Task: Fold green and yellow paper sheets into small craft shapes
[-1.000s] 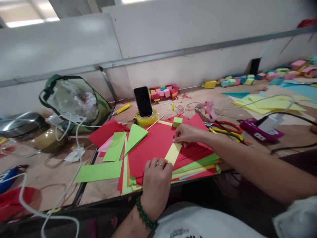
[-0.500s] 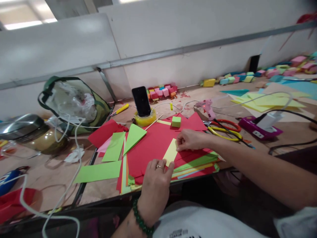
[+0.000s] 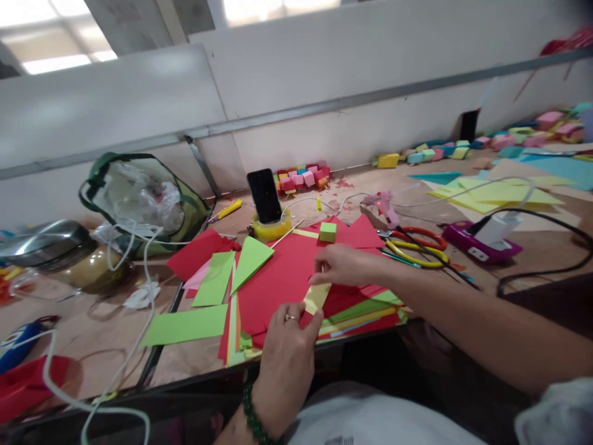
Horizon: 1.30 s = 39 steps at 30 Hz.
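Note:
A pale yellow paper strip (image 3: 315,300) lies over a stack of coloured paper with a red sheet (image 3: 278,278) on top. My left hand (image 3: 290,346), with a ring and a green bead bracelet, grips the strip's near end between thumb and fingers. At its far end my right hand (image 3: 343,266) pinches the strip, which looks bent up there; the fingertips partly hide it. Just beyond the right hand sits a small green paper cube (image 3: 328,232). Left of the strip lie a folded green paper piece (image 3: 251,262) and a green rectangle (image 3: 185,325).
Behind the stack, a phone (image 3: 264,195) leans on a yellow tape roll (image 3: 272,226). A pink glue gun (image 3: 383,207), scissors (image 3: 419,246) and a purple power strip (image 3: 482,242) with cables stand right. A utility knife (image 3: 227,211), green bag (image 3: 189,210) and jar (image 3: 65,256) are left.
My right hand has shifted slightly left and lifted the strip's far end, which now looks bent. My left hand stays at the near end. The view has tilted slightly.

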Available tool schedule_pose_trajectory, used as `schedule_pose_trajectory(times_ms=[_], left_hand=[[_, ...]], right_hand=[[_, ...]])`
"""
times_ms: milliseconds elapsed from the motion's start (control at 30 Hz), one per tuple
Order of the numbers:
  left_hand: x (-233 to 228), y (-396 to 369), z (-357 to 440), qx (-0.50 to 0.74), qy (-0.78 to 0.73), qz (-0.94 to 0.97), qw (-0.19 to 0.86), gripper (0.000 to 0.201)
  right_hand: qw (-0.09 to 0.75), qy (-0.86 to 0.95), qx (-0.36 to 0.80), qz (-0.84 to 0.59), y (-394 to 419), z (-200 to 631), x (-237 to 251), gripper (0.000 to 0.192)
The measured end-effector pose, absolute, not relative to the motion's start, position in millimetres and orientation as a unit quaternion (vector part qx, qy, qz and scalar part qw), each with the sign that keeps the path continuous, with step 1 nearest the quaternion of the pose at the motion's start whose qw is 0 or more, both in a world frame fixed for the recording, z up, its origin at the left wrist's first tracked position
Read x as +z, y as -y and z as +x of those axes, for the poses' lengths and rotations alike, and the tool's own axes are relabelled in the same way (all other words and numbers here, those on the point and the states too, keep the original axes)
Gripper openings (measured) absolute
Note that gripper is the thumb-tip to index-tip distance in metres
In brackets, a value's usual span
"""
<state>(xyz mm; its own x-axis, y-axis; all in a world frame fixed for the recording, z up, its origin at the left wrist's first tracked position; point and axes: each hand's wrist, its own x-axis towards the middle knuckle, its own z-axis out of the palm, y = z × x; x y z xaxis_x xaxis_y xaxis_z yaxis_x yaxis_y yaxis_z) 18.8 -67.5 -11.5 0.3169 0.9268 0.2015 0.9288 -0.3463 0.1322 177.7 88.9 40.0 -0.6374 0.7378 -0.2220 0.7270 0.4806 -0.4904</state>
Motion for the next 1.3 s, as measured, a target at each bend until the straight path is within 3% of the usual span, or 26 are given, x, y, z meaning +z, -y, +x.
schedule_pose_trajectory(times_ms=[267, 567, 667, 900, 1067, 1167, 1300], left_hand=[[-10.7, 67.8, 17.2, -0.108, 0.571, -0.814, -0.002, 0.046], [-8.0, 67.0, 18.1, -0.114, 0.569, -0.815, 0.001, 0.047], [-6.0, 67.1, 18.4, -0.113, 0.572, -0.812, -0.008, 0.047], [0.1, 68.9, 15.2, -0.142, 0.577, -0.802, -0.050, 0.044], [8.5, 60.5, 21.6, -0.141, 0.606, -0.781, -0.054, 0.017], [11.8, 50.0, 25.4, -0.126, 0.618, -0.775, -0.044, 0.027], [14.9, 39.8, 22.3, -0.122, 0.603, -0.784, -0.079, 0.024]], right_hand=[[-0.042, 0.832, 0.315, -0.455, -117.9, 178.6, 20.9, 0.028], [0.067, 0.842, 0.217, -0.489, -92.1, 204.1, 30.9, 0.028], [0.032, 0.856, 0.263, -0.444, -80.6, 202.2, 25.5, 0.028], [0.043, 0.828, 0.208, -0.520, -94.8, 224.8, 21.9, 0.020], [0.096, 0.841, 0.197, -0.494, -62.3, 219.7, 23.2, 0.035], [0.098, 0.842, 0.196, -0.493, -40.2, 216.3, 22.3, 0.037], [0.107, 0.838, 0.197, -0.498, -30.8, 223.6, 16.1, 0.036]])
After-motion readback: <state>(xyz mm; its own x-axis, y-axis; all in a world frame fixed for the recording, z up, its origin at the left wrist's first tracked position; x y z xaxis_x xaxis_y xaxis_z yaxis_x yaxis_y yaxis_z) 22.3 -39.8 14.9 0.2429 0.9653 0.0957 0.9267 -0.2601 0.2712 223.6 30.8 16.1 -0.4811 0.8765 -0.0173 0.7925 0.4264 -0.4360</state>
